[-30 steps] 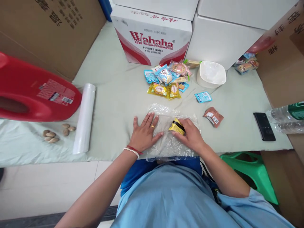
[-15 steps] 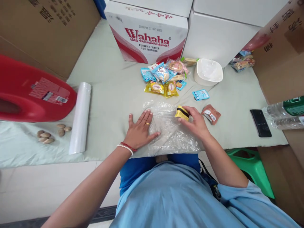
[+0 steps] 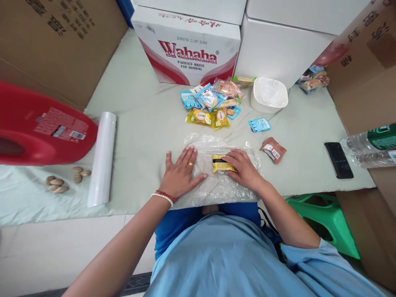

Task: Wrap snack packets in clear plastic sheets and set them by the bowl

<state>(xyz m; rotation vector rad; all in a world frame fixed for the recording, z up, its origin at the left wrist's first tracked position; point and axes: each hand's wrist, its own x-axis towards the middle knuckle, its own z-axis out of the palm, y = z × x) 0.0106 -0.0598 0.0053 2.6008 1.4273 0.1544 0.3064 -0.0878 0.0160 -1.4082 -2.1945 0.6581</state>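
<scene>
Yellow snack packet (image 3: 218, 163): on, or just above, the crinkled sheet of clear plastic film (image 3: 223, 189), between the two hands, long side running roughly left to right. Contact underneath cannot be made out.

Right hand (image 3: 246, 169): grasping the packet's right end, thumb along the near edge, fingers curled over the far side and top. Left hand (image 3: 179, 173): flat, fingers spread, palm down over the film's left edge and the cloth beside it; nothing gripped.

Handling, by judgement: packet light, an easy one-handed lift. Blocky shape suggests a fairly firm filling in a thin, pliable wrapper; surface probably a bit slick. Contents may crumble, so a light pinch across the long sides near the middle seems better than a squeeze or a pull on the end. Film almost weightless, limp, likely to cling, ruck up and tear; best taken by its edges with flat fingers, or pinned by a spread palm.

Looks: packet small, oblong, bright yellow, black band across it toward the left; small dark print on the yellow, too fine to read. Right end hidden by fingers. Film see-through, wrinkled all over, glossy highlights thickest on the near right part; greenish tablecloth (image 3: 139, 165) shows through.

Close by: brown packet (image 3: 273, 150) with a white label, right of the film; blue sachet (image 3: 259, 124) beyond it; heap of wrapped snacks (image 3: 210, 99) farther back.
</scene>
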